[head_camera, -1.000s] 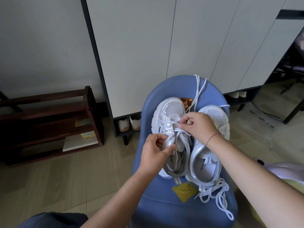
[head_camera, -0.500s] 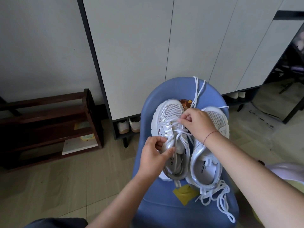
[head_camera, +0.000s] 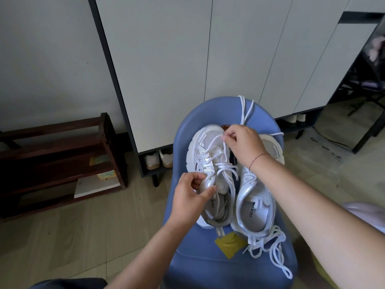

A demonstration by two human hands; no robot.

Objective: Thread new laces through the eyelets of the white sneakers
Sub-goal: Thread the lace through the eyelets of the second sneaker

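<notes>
Two white sneakers lie side by side on a blue chair (head_camera: pixel 208 265), toes away from me. On the left sneaker (head_camera: pixel 205 152) a white lace (head_camera: pixel 226 171) crosses loosely through the upper eyelets. My right hand (head_camera: pixel 241 142) is above the toe of that shoe, pinching the lace's end between thumb and fingers. My left hand (head_camera: pixel 190 191) grips the left sneaker's side and tongue near the collar. The right sneaker (head_camera: pixel 256 202) has no lace in its eyelets; my right forearm crosses over its front. A bunched white lace (head_camera: pixel 268 245) lies by its heel.
A second lace (head_camera: pixel 245 110) drapes over the chair's back. A yellow tag (head_camera: pixel 229 244) lies on the seat. White cabinet doors (head_camera: pixel 187 59) stand behind, with shoes (head_camera: pixel 159 160) underneath. A dark wooden rack (head_camera: pixel 60 161) stands at the left on the wooden floor.
My right hand has moved away from me, from the middle eyelets to above the toe, drawing the lace longer. My left hand stays on the shoe's side.
</notes>
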